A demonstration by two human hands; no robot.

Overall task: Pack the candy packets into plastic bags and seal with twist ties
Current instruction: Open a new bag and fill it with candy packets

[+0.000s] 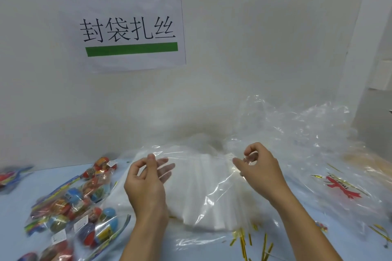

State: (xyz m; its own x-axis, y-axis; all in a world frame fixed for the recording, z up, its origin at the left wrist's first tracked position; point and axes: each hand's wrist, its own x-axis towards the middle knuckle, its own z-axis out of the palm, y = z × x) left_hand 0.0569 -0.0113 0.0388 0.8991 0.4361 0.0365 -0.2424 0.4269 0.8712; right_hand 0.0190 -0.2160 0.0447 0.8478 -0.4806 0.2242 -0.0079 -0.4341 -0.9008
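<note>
Centre of frame: my left hand [146, 178] and right hand [257, 165] each pinch the top edge of a clear plastic bag [203, 178], thumb against fingertips, the film stretched between them over a white stack of bags [203, 203]. Candy packets [80, 203] lie piled at lower left on the blue table [12, 214]. Gold twist ties [244, 241] scattered at lower right, near my right forearm.

Glossy clear plastic bag [212, 178]
</note>
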